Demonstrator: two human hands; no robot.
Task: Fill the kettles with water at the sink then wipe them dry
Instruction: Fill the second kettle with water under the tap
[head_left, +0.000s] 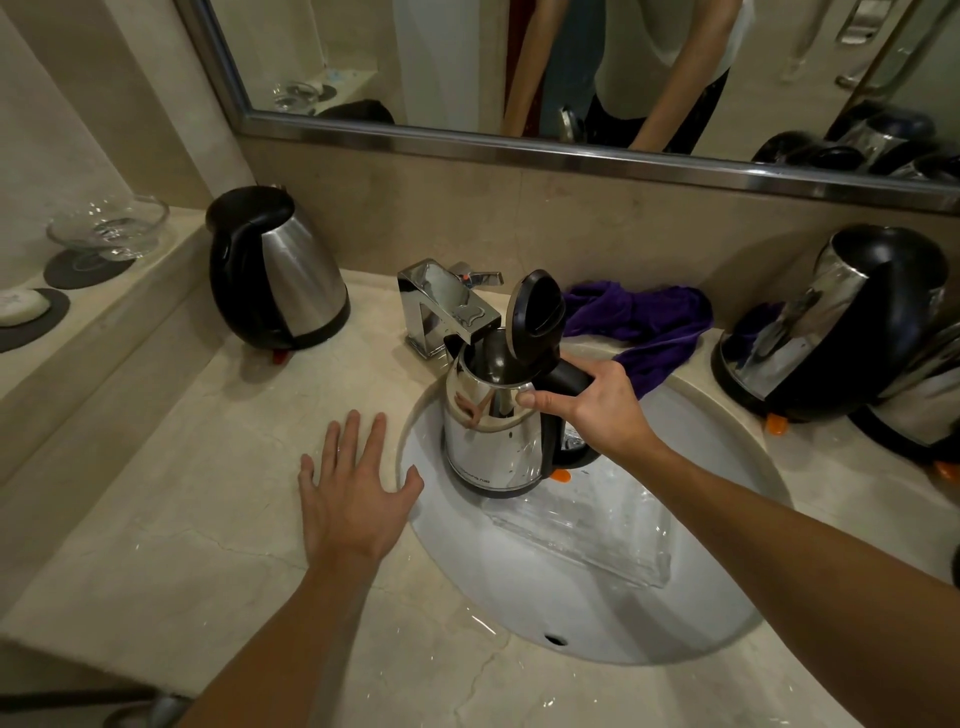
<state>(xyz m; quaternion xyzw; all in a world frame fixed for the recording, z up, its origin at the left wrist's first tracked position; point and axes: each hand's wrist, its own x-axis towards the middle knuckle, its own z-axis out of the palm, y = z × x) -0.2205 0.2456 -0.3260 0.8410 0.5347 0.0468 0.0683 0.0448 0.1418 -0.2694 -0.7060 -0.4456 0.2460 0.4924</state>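
My right hand (597, 402) grips the black handle of a steel kettle (493, 436) held in the white sink (727, 519), its lid (535, 312) flipped up under the chrome faucet (441, 306). No water stream is visible. My left hand (353, 493) rests flat with spread fingers on the counter beside the sink rim. A second steel kettle (280, 275) stands shut at the back left. Another kettle (841, 327) stands at the right, with one more partly visible behind it. A purple cloth (649, 322) lies bunched behind the sink.
A clear plastic tray (587, 530) lies in the basin under the held kettle. A raised ledge on the left carries a glass dish (109, 228) and a soap (21, 306) on dark coasters. A framed mirror (467, 67) spans the wall. The beige counter (182, 519) is wet.
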